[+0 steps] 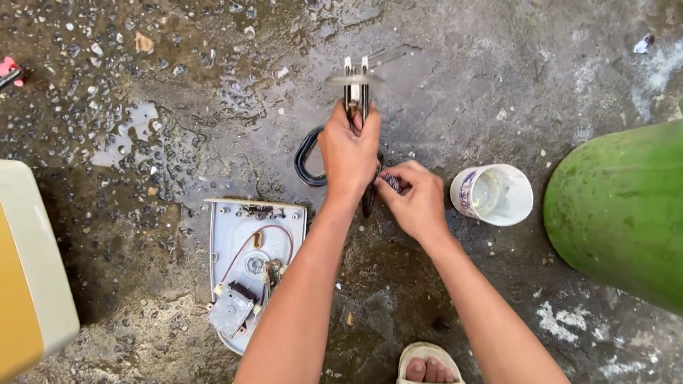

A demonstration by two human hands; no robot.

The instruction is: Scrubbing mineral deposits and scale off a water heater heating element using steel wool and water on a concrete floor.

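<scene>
Head camera: we see a metal heating element (357, 81) with upright prongs held above the wet concrete floor (516, 54), far of centre. Our left hand (348, 155) is closed tight around its lower end. Our right hand (414, 199), just right, pinches a small dark part (392, 182). Near left lies an opened appliance base (252, 269); right, a white cup (493, 194) and green bin (632, 212).

The green bin (632, 212) runs off the frame's right edge, the yellow-and-white box (16, 270) off the left. The left hand (348, 152) hides the metal tool's (356, 89) lower part; its top is blurred. The sandalled foot (429, 375) is cut at the bottom.
</scene>
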